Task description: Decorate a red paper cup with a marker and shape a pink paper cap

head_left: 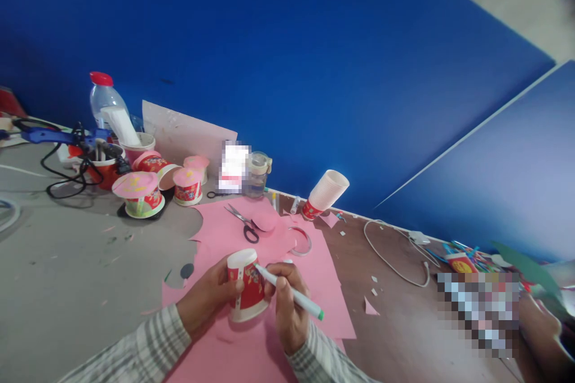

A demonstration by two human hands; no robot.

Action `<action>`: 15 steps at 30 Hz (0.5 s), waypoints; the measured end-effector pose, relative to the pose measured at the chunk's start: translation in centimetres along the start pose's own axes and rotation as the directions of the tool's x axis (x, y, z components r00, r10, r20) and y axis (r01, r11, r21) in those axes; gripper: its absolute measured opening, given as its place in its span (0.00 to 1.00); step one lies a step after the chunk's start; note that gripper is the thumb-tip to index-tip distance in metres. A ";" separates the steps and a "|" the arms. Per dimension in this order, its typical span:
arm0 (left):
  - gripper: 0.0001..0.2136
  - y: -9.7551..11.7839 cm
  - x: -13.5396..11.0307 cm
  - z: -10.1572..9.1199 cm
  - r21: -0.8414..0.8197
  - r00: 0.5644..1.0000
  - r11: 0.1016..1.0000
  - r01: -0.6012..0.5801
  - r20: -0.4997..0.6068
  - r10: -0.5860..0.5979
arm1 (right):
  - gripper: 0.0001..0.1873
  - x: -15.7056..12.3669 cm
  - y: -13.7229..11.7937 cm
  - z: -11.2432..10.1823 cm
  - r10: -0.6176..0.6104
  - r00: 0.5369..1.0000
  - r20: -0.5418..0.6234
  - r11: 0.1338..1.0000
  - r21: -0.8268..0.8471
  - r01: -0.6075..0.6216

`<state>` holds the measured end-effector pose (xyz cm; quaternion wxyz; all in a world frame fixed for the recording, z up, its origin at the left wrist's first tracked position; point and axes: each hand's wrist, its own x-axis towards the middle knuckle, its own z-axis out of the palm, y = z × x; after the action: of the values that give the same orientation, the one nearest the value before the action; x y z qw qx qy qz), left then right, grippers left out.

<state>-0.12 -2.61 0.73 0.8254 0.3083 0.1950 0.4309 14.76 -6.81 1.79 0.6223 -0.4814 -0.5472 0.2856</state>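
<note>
From where I stand, the step in hand looks like drawing on a paper cup with a green-ended marker. The cup is held upside down, wide rim towards the near side, over the pink paper sheet at the near middle of the desk. The left hand grips it round its left side, thumb across the printed wall. The right hand pinches the marker like a pen, its tip at the edge of the upturned base; whether it actually touches, I can't tell.

The next move, I'd judge, calls for a firm left hold and a light, slow tip, since a thin curved wall could give under pressure (and the base edge leaves little room for a slip). Just beyond lie the scissors; to the far left stands a cup topped with a pink disc, and farther right leans a stack of paper cups.
</note>
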 end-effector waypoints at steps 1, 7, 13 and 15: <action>0.22 0.0 0.0 0.0 -0.001 1.000 1.000 -0.003 0.011 0.003 | 0.17 0.0 0.0 0.0 0.006 1.000 0.019 1.000 -0.003 -0.005; 0.22 -0.2 0.1 -0.3 0.015 1.000 1.000 0.002 0.011 -0.002 | 0.16 -0.3 0.1 -0.3 0.033 0.997 0.064 0.999 -0.011 -0.032; 0.22 0.0 0.0 -0.2 0.025 0.999 0.999 0.023 -0.041 -0.022 | 0.19 -0.3 0.7 0.0 0.003 0.998 -0.056 0.996 0.085 0.002; 0.22 0.3 -0.1 0.1 0.022 1.000 1.000 0.020 -0.022 -0.019 | 0.20 -0.3 0.7 0.3 -0.017 0.992 -0.125 0.997 0.074 0.026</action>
<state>-0.26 -2.65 1.01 0.8239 0.3108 0.2118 0.4240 14.54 -6.68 0.99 0.6759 -0.4685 -0.5014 0.2689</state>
